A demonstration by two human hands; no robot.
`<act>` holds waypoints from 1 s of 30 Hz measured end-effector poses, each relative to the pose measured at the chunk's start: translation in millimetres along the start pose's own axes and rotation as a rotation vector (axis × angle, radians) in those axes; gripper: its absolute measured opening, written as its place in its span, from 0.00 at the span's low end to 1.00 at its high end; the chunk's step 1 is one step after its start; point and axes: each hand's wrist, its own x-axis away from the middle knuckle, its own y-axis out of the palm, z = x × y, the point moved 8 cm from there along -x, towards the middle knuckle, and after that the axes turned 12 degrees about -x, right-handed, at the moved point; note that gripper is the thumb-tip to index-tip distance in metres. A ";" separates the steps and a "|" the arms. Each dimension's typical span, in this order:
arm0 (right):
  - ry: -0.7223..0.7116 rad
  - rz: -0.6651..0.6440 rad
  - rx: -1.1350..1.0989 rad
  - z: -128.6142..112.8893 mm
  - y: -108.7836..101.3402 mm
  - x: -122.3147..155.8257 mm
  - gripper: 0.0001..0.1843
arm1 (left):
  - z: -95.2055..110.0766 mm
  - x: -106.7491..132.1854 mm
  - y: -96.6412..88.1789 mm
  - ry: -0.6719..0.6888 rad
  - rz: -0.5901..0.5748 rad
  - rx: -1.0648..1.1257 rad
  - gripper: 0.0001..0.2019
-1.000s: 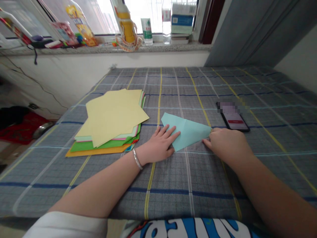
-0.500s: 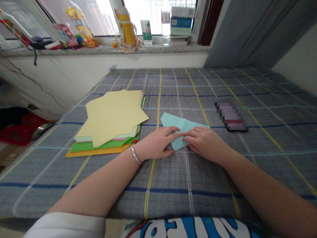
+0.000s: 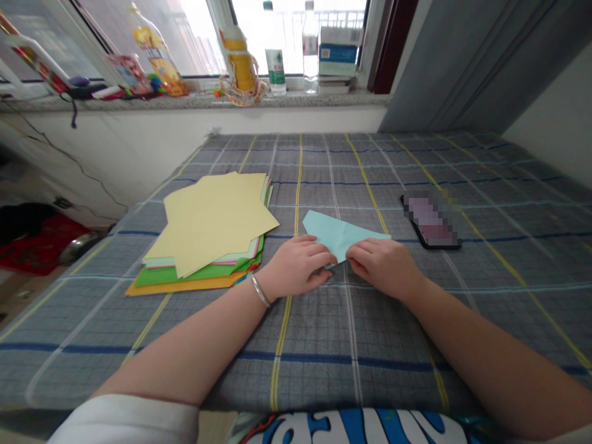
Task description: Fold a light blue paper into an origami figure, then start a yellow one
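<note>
A light blue sheet of folded paper point(image 3: 337, 234) lies on the checked cloth in front of me. My left hand point(image 3: 303, 264) grips its near left edge with bent fingers, the thumb low by the cloth. At the near right edge my right hand point(image 3: 382, 264) pinches the same paper, its fingertips curled over the fold. A small gap parts the two hands. The paper's far edge shows from its blunt left corner to the pointed right tip; its near edge is partly under my fingers.
Left of my hands lies a stack of coloured paper point(image 3: 217, 216), yellow sheets on top. A phone point(image 3: 432, 222) with a blurred screen rests to the right. Bottles, a tube point(image 3: 276, 71) and boxes point(image 3: 340, 58) line the windowsill behind the checked cloth point(image 3: 319, 339).
The paper's near flap has been folded up, so less of it shows towards me. My hands have drawn slightly apart at the near edge. The view has tilted up a little.
</note>
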 end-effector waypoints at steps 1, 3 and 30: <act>0.012 0.036 -0.008 1.1 -2.0 0.1 0.09 | -1.8 -0.5 -0.7 -0.020 0.021 -0.011 0.09; 0.039 0.087 -0.033 3.1 -4.8 -0.1 0.09 | -4.0 -1.8 -1.4 -0.053 0.051 -0.031 0.10; 0.078 0.238 -0.254 25.8 -21.0 -0.7 0.05 | -19.6 -2.4 -11.4 -0.263 0.222 0.140 0.07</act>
